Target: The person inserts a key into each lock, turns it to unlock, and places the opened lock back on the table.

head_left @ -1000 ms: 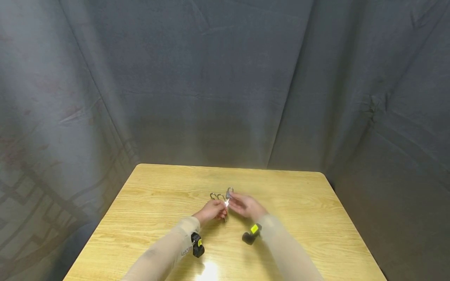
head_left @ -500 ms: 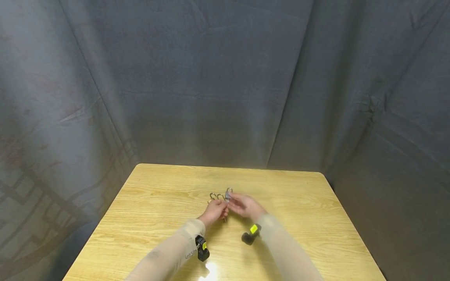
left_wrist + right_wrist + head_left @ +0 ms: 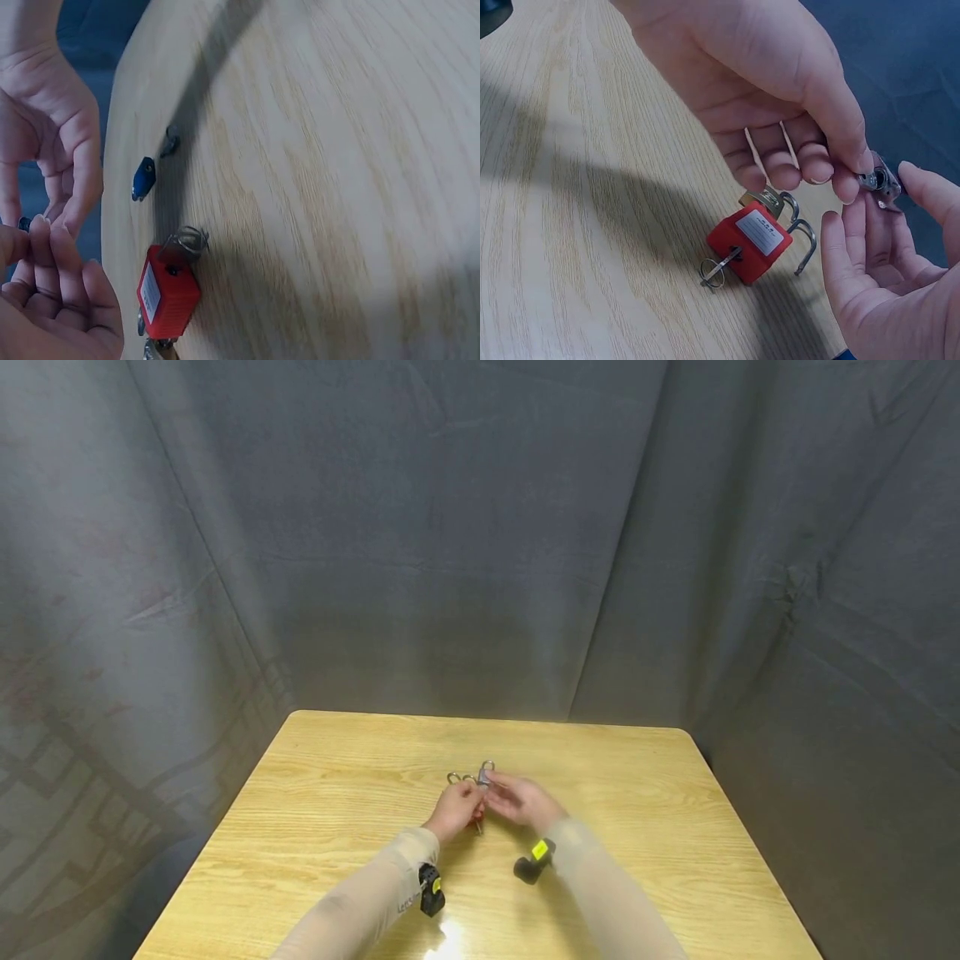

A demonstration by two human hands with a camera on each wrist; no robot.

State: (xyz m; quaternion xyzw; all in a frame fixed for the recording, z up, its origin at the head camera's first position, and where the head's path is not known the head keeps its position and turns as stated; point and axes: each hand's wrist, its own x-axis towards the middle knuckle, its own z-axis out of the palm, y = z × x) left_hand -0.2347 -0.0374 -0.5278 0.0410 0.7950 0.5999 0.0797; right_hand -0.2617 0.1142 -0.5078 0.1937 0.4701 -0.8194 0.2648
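Note:
My right hand (image 3: 525, 802) holds a small grey padlock (image 3: 484, 776) up above the table, its shackle upward in the head view. My left hand (image 3: 454, 808) pinches a small dark metal key (image 3: 867, 181) against the padlock's underside; how deep it sits I cannot tell. Below the hands, a red padlock (image 3: 751, 241) lies on the table with a key on a ring (image 3: 720, 268) in its keyhole. Its shackle stands open in the right wrist view. Beside it is a brass padlock (image 3: 762, 201), partly hidden by my left fingers.
A small blue piece (image 3: 144, 178) and a small dark piece (image 3: 172, 140) lie on the wooden table (image 3: 637, 827) past the red padlock in the left wrist view. Grey curtains (image 3: 450, 568) hang behind the table and at its sides.
My left hand has shifted right, bringing the key from beside the grey padlock up against its underside. The padlock has moved slightly left in my right hand.

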